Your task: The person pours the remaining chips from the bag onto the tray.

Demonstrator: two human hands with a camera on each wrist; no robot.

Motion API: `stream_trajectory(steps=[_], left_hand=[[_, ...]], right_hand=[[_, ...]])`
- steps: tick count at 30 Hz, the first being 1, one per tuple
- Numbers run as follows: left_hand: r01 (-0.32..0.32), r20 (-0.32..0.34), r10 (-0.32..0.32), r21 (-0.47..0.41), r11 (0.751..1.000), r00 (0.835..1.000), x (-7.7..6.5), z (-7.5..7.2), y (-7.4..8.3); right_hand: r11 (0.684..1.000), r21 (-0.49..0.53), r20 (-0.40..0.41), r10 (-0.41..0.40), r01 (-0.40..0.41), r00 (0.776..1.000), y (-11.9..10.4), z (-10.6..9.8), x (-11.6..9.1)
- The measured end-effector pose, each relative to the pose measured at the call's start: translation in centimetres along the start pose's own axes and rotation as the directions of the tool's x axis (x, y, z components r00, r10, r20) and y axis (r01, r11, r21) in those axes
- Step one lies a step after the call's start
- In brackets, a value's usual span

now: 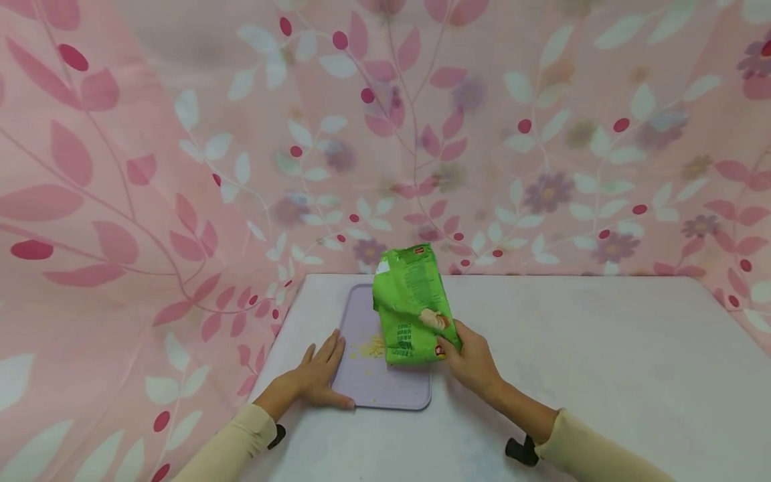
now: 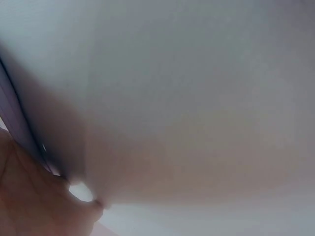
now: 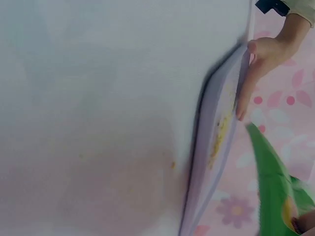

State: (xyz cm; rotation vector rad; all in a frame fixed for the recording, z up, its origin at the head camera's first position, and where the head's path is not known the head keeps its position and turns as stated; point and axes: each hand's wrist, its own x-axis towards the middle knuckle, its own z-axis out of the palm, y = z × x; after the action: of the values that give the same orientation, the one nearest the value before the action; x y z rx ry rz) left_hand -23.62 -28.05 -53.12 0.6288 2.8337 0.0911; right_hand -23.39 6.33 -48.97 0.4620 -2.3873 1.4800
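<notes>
My right hand (image 1: 472, 358) grips a green snack bag (image 1: 415, 294) by its lower right corner and holds it up over a pale purple tray (image 1: 391, 395). On the tray lies a small heap of yellow crumbs (image 1: 372, 347), partly hidden behind the bag in the head view. Along the tray's left edge rests my left hand (image 1: 316, 375), fingers straight and thumb stretched out by the near left corner. The right wrist view shows the crumbs (image 3: 220, 140) on the tray, the left hand (image 3: 268, 59) at its edge and part of the bag (image 3: 270, 182).
The tray stands on a white table (image 1: 578, 355), left of its middle. A pink curtain (image 1: 482, 134) with leaves and flowers hangs behind the table and along its left side. A few small crumbs (image 3: 173, 165) show on the tabletop beside the tray in the right wrist view.
</notes>
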Motion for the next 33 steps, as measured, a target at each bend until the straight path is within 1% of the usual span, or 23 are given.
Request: stream_trajectory(steps=[2,4,5,7,9,10,13,15,16,20,22,24,26,27,29,31,33], left_hand=[[0.004,-0.002,-0.004,0.004,1.0,1.0,0.04,0.13,-0.02],[0.009,-0.011,-0.009,0.009,1.0,1.0,0.08,0.22,0.0],[0.01,-0.016,-0.01,0.006,1.0,1.0,0.1,0.25,0.03],[0.009,-0.021,-0.009,0.001,1.0,1.0,0.13,0.37,0.09],[0.003,-0.016,-0.003,-0.021,1.0,1.0,0.1,0.45,0.18],[0.003,-0.01,-0.003,-0.025,1.0,1.0,0.09,0.48,0.22],[0.012,0.002,-0.012,-0.019,1.0,1.0,0.11,0.52,0.19],[0.021,-0.003,-0.021,-0.013,1.0,1.0,0.17,0.47,0.1],[0.028,-0.001,-0.028,0.0,1.0,1.0,0.21,0.44,0.06],[0.021,-0.012,-0.021,0.005,1.0,1.0,0.38,0.54,-0.11],[0.02,-0.006,-0.02,0.005,1.0,1.0,0.44,0.62,-0.15],[0.017,-0.006,-0.017,-0.004,1.0,1.0,0.43,0.59,-0.13],[0.023,-0.001,-0.023,-0.013,1.0,1.0,0.36,0.5,-0.1],[0.026,-0.001,-0.026,-0.014,1.0,1.0,0.33,0.44,-0.08],[0.027,-0.007,-0.027,-0.014,1.0,1.0,0.24,0.31,-0.04],[0.026,-0.006,-0.026,-0.006,1.0,1.0,0.2,0.3,-0.04],[0.019,-0.005,-0.019,-0.002,1.0,1.0,0.16,0.27,-0.01]], right_hand=[[0.998,0.045,-0.055,-0.04,0.042,0.998,-0.16,-0.06,0.22],[0.997,0.053,-0.065,-0.055,0.058,0.996,-0.16,-0.01,0.36],[0.998,0.039,-0.051,-0.05,0.052,0.997,-0.06,0.05,0.35],[1.0,-0.007,0.007,-0.024,0.024,1.0,0.25,0.19,0.17],[0.998,-0.055,0.065,0.003,0.001,0.998,0.51,0.27,-0.05],[0.997,-0.071,0.079,0.007,-0.002,0.997,0.59,0.29,-0.1],[0.997,-0.076,0.086,0.003,0.004,0.996,0.53,0.19,0.03],[0.998,-0.067,0.085,0.001,0.004,0.996,0.4,0.13,0.24],[0.998,-0.066,0.09,0.008,-0.002,0.996,0.36,0.11,0.32],[0.997,-0.072,0.124,0.045,-0.036,0.991,0.26,0.07,0.27],[0.997,-0.07,0.093,0.036,-0.03,0.995,0.15,0.04,0.23],[0.999,-0.045,0.022,0.001,0.0,1.0,-0.04,-0.03,0.32],[0.999,-0.019,-0.054,-0.037,0.036,0.998,-0.22,-0.06,0.48],[0.999,-0.011,-0.063,-0.041,0.04,0.997,-0.3,-0.06,0.51],[0.999,-0.021,-0.038,-0.028,0.027,0.999,-0.27,0.05,0.53],[0.998,-0.057,0.024,0.019,-0.017,1.0,-0.09,0.22,0.4],[0.993,-0.099,0.09,0.069,-0.06,0.994,0.15,0.38,0.18]])
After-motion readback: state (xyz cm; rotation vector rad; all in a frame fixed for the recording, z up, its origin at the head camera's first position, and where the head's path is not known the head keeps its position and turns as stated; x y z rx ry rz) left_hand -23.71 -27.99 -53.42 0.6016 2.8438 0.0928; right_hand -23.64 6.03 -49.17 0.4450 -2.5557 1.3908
